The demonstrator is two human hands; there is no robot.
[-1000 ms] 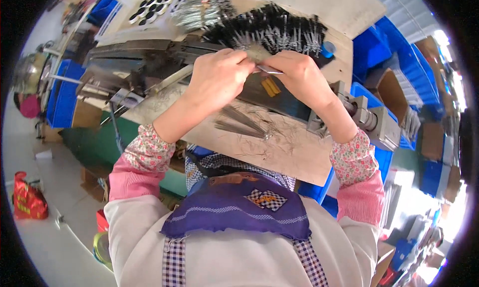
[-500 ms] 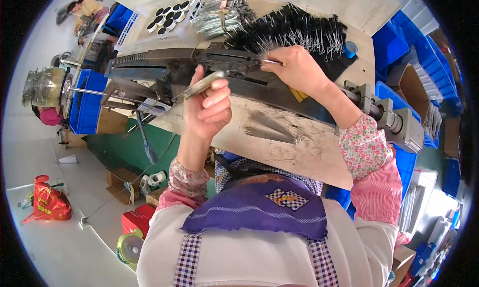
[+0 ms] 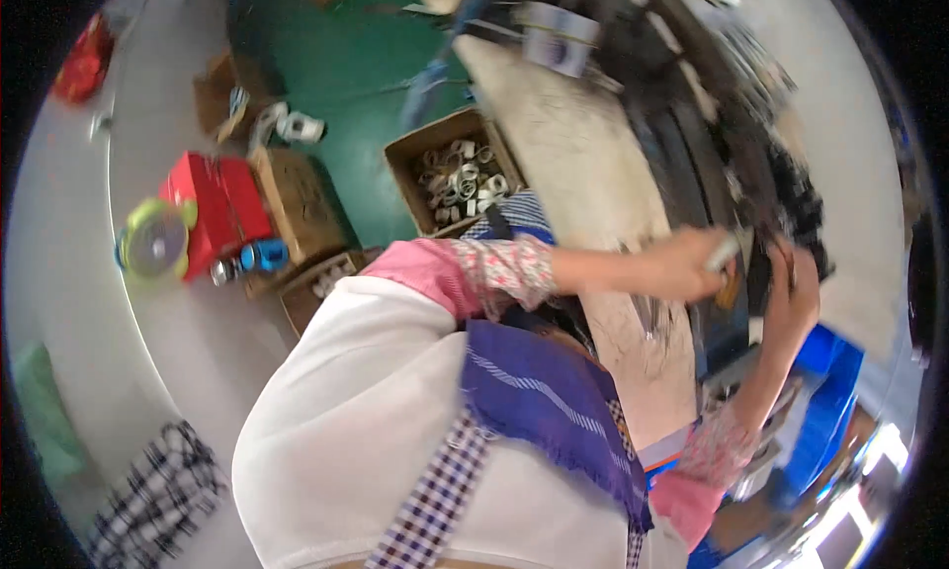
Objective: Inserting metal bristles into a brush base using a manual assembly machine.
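My left hand (image 3: 684, 264) reaches across the wooden bench top (image 3: 563, 124), closed on a short pale bar-like piece (image 3: 723, 254) whose kind is blurred. Just beyond it, my right hand (image 3: 794, 290) has its fingers bent together at the long dark metal bench fixture (image 3: 682, 124). Whatever those fingers pinch is smeared by motion. Thin metal wires (image 3: 648, 315) lie on the wood below my left forearm. Black bristle brushes (image 3: 803, 198) are heaped past the fixture, near my right hand.
A yellow piece (image 3: 730, 290) sits by the fixture. Blue bins (image 3: 825, 356) stand beyond my right forearm. On the green floor (image 3: 346, 70) are a carton of white rings (image 3: 463, 178), another carton (image 3: 297, 198), a red box (image 3: 217, 208) and a green-rimmed fan (image 3: 156, 241).
The view has swung, so the bench now runs steeply down the right side. My left hand has come across beside my right hand, still carrying the pale piece.
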